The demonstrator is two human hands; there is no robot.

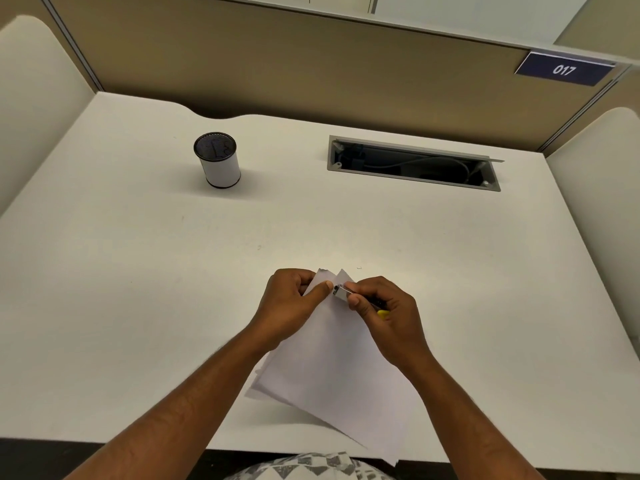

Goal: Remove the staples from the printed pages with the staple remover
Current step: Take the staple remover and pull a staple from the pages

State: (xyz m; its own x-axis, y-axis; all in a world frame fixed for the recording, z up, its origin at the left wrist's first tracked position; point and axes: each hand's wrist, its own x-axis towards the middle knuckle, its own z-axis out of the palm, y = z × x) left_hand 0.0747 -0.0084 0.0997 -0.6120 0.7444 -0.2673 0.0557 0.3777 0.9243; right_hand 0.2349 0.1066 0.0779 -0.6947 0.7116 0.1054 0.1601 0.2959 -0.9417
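Head view, left to right: a lidded white canister (219, 160) was recorded at far left, contents hidden. The printed pages (327, 368), lifted off the desk (138, 271), were pinched at the top corner by the left hand (294, 303). The staple remover (343, 292), gripped by the right hand (384, 313), was set against that corner. One loose staple (359, 268) was noted beyond; removal was judged underway. A cable tray (414, 163) held wiring.
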